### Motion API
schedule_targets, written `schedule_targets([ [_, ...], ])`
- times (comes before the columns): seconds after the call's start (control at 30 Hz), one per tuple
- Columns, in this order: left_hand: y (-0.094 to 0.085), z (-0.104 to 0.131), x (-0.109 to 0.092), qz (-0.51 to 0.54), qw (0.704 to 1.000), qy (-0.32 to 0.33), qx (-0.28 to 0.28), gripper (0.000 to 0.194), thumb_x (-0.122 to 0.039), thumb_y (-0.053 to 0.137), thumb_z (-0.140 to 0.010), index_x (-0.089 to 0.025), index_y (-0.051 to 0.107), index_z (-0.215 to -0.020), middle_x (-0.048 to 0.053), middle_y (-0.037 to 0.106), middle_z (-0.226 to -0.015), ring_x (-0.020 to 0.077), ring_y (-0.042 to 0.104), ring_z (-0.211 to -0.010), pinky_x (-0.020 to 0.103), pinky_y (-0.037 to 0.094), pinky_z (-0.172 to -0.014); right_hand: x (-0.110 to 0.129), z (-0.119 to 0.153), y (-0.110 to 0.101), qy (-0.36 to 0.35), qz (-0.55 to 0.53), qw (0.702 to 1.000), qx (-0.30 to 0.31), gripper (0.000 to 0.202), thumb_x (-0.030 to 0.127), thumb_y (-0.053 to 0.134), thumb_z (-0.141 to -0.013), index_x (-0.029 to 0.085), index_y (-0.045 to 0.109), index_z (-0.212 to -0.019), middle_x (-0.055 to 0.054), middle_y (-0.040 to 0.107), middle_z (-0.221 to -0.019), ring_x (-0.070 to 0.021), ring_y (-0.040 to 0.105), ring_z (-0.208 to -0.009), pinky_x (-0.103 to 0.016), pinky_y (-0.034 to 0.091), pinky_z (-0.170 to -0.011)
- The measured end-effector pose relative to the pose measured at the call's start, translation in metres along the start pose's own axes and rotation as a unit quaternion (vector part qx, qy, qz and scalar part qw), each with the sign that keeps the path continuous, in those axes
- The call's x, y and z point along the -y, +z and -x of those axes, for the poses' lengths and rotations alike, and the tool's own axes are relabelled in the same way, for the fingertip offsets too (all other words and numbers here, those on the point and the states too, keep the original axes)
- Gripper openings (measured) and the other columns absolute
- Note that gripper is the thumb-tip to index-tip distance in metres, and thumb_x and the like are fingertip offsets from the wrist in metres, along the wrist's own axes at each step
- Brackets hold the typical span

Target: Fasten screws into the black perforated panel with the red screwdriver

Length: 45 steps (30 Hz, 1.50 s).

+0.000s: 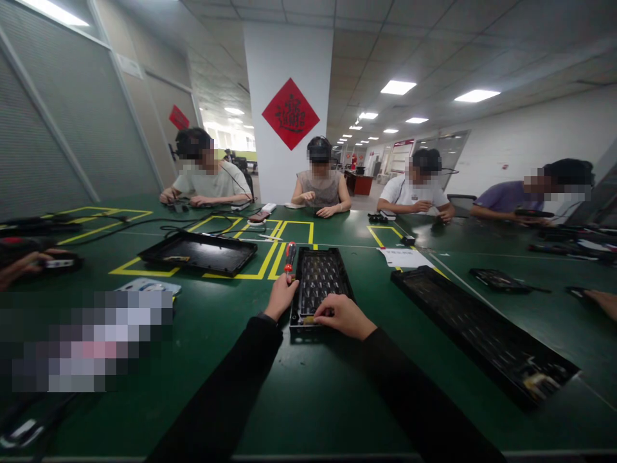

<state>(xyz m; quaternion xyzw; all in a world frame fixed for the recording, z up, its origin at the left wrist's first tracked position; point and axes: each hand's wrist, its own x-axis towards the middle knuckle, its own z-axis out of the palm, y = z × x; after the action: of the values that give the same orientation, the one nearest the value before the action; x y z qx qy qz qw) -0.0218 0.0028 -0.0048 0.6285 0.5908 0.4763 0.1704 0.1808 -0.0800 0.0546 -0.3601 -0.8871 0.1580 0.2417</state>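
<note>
Green table (pixel 308 386). The black case (pixel 322 283) lies open directly in front of me, rows of small parts inside. My left hand (pixel 283 296) is closed round the red-and-black screwdriver (pixel 289 258), held upright at the case's left edge. My right hand (pixel 344 316) is at its near end, thumb and fingertips pinched together by a yellowish piece (pixel 308 319); cannot tell whether they grip it.

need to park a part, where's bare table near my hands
Bare green table lies between your sleeves, bar a few specks, and between the small black case and the long casing at right. Crowded: beyond the wide tray at left, where cables run.
</note>
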Motion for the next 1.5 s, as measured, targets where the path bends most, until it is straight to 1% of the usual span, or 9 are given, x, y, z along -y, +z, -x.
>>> schedule_targets([
  [0.13,-0.0007,0.0007,-0.0016,0.007,1.000,0.001,-0.001,0.023,-0.024,0.049,-0.074,-0.020,0.030,-0.062,0.004,0.060,-0.082,0.0160,0.055,-0.079,0.027,0.037,-0.068,-0.0017,-0.0001,0.0012,0.001,-0.008,1.000,0.011,0.017,0.033,0.060,-0.076,0.020,0.070,-0.079,-0.003,0.067,-0.074,-0.0120,0.056,-0.068,-0.022,0.038,-0.063],
  [0.37,-0.0018,0.0014,-0.0029,0.013,1.000,-0.002,-0.001,0.023,-0.024,0.050,-0.074,-0.019,0.031,-0.061,0.004,0.061,-0.085,0.0161,0.056,-0.082,0.027,0.038,-0.069,-0.0021,0.0003,0.0014,-0.014,0.003,1.000,0.004,0.017,0.034,0.059,-0.077,0.020,0.069,-0.081,-0.002,0.066,-0.074,-0.0116,0.056,-0.067,-0.021,0.038,-0.063],
  [0.53,-0.0019,0.0014,-0.0024,0.011,1.000,0.001,-0.001,0.022,-0.024,0.050,-0.074,-0.019,0.032,-0.062,0.005,0.061,-0.088,0.0160,0.055,-0.082,0.027,0.038,-0.071,-0.0046,-0.0004,0.0022,-0.007,-0.002,1.000,-0.005,0.018,0.035,0.060,-0.076,0.020,0.070,-0.079,-0.002,0.066,-0.073,-0.0117,0.056,-0.067,-0.022,0.038,-0.063],
  [0.63,-0.0015,0.0011,-0.0022,0.006,1.000,0.004,-0.006,0.023,-0.024,0.050,-0.073,-0.019,0.032,-0.061,0.005,0.060,-0.085,0.0163,0.055,-0.081,0.028,0.038,-0.070,-0.0055,-0.0004,0.0028,-0.011,-0.008,1.000,-0.009,0.017,0.035,0.061,-0.075,0.020,0.070,-0.079,-0.002,0.067,-0.074,-0.0116,0.056,-0.067,-0.021,0.038,-0.062],
  [0.8,-0.0013,0.0012,-0.0029,0.001,1.000,0.002,-0.007,0.023,-0.024,0.050,-0.073,-0.020,0.032,-0.060,0.003,0.058,-0.078,0.0167,0.055,-0.080,0.028,0.037,-0.069,-0.0032,0.0005,0.0018,-0.008,-0.018,1.000,0.002,0.017,0.033,0.061,-0.076,0.020,0.070,-0.081,-0.002,0.067,-0.073,-0.0108,0.056,-0.064,-0.021,0.038,-0.060],
  [1.0,-0.0010,0.0016,-0.0022,0.011,1.000,0.003,-0.003,0.023,-0.025,0.049,-0.073,-0.020,0.031,-0.061,0.005,0.060,-0.085,0.0164,0.055,-0.081,0.028,0.038,-0.071,-0.0017,0.0009,0.0012,0.001,-0.023,1.000,0.006,0.017,0.033,0.060,-0.076,0.020,0.068,-0.084,-0.002,0.067,-0.075,-0.0113,0.058,-0.067,-0.021,0.040,-0.063],
  [1.2,-0.0009,0.0010,-0.0019,0.000,1.000,-0.006,0.002,0.023,-0.025,0.049,-0.074,-0.020,0.031,-0.061,0.004,0.060,-0.086,0.0167,0.055,-0.084,0.028,0.038,-0.072,-0.0038,0.0004,0.0030,0.009,-0.047,0.999,-0.008,0.021,0.033,0.063,-0.073,0.019,0.068,-0.087,-0.002,0.066,-0.074,-0.0106,0.057,-0.063,-0.021,0.040,-0.060],
  [1.37,-0.0021,0.0021,-0.0038,0.001,1.000,0.001,0.004,0.023,-0.025,0.048,-0.074,-0.020,0.030,-0.061,0.004,0.060,-0.084,0.0167,0.055,-0.082,0.028,0.038,-0.070,-0.0027,0.0000,0.0024,0.012,-0.044,0.999,0.002,0.018,0.031,0.064,-0.073,0.020,0.068,-0.085,-0.001,0.066,-0.073,-0.0109,0.057,-0.064,-0.021,0.040,-0.060],
  [1.5,-0.0024,0.0029,-0.0051,0.000,1.000,-0.006,0.002,0.023,-0.024,0.049,-0.075,-0.020,0.031,-0.061,0.004,0.060,-0.085,0.0165,0.055,-0.082,0.028,0.038,-0.070,-0.0020,-0.0003,0.0025,0.013,-0.041,0.999,0.004,0.017,0.030,0.063,-0.073,0.020,0.068,-0.085,-0.001,0.066,-0.074,-0.0110,0.057,-0.064,-0.021,0.040,-0.060],
])
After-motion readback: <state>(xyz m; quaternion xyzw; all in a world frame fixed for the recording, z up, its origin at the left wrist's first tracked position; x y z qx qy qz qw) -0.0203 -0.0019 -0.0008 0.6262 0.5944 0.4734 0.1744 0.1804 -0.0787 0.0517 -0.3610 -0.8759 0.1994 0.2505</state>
